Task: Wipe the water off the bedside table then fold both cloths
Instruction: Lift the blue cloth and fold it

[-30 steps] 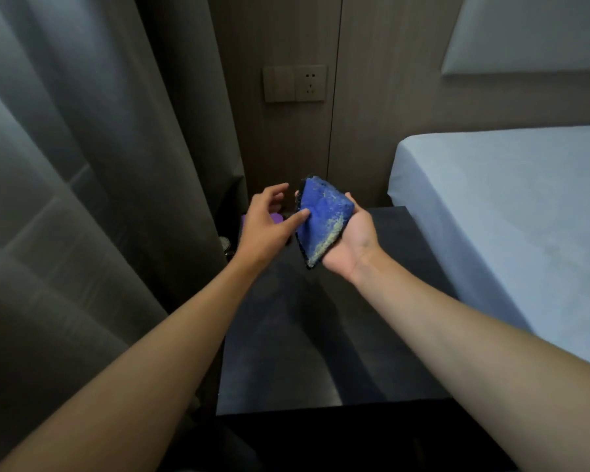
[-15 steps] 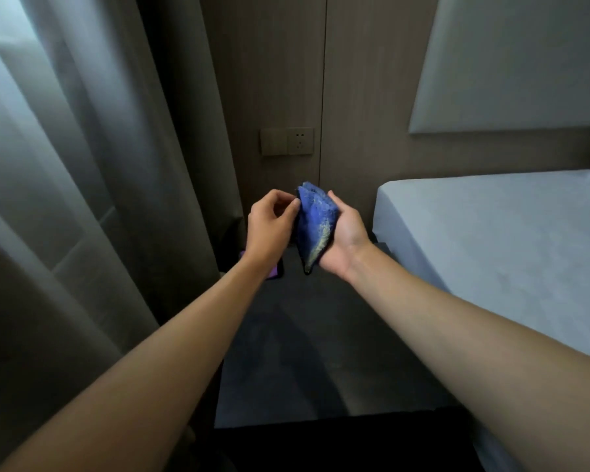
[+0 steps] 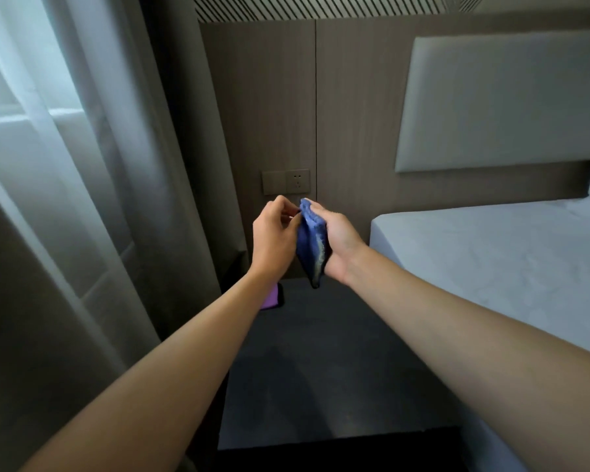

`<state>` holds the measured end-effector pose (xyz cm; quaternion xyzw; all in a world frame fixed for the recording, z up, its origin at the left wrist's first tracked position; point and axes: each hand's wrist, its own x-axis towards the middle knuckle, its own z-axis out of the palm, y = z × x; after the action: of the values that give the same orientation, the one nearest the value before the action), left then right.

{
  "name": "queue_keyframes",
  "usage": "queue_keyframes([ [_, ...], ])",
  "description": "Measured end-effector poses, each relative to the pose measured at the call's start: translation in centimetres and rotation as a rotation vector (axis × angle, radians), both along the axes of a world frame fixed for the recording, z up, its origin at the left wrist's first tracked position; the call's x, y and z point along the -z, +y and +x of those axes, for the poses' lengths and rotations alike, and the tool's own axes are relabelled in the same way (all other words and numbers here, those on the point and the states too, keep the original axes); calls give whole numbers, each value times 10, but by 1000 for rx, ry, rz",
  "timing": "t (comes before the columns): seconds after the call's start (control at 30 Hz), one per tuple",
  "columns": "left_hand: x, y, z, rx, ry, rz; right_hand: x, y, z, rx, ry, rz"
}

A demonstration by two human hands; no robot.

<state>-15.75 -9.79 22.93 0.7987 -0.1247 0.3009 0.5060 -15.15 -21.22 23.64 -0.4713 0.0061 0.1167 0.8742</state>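
A folded blue cloth [image 3: 312,243] with a pale edge hangs upright between my hands, above the far end of the dark bedside table [image 3: 321,369]. My right hand [image 3: 341,243] grips it from the right side. My left hand [image 3: 275,236] pinches its upper left edge with curled fingers. A purple cloth [image 3: 271,298] lies at the table's far left corner, partly hidden behind my left forearm.
A bed with a pale sheet [image 3: 491,260] stands right of the table, under a padded headboard [image 3: 504,97]. Grey curtains [image 3: 99,199] hang on the left. A wall socket plate [image 3: 285,181] sits on the wood panel behind my hands.
The view has tilted up. My left hand went from open beside the blue cloth to pinching its edge, and the cloth has turned more edge-on and narrower between both hands.
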Motion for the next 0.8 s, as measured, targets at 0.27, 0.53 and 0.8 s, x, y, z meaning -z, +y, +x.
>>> queue_keyframes([
  [0.27, -53, 4, -18, -16, -14, -19, -42, -18, -9, 249, -336, -538],
  [0.53, -89, 19, -22, -110, 2, -148, -95, -27, -21, 406, -357, -475],
  [0.8, -109, 50, -39, -147, 50, -208, -142, -58, -40, 359, -224, -392],
])
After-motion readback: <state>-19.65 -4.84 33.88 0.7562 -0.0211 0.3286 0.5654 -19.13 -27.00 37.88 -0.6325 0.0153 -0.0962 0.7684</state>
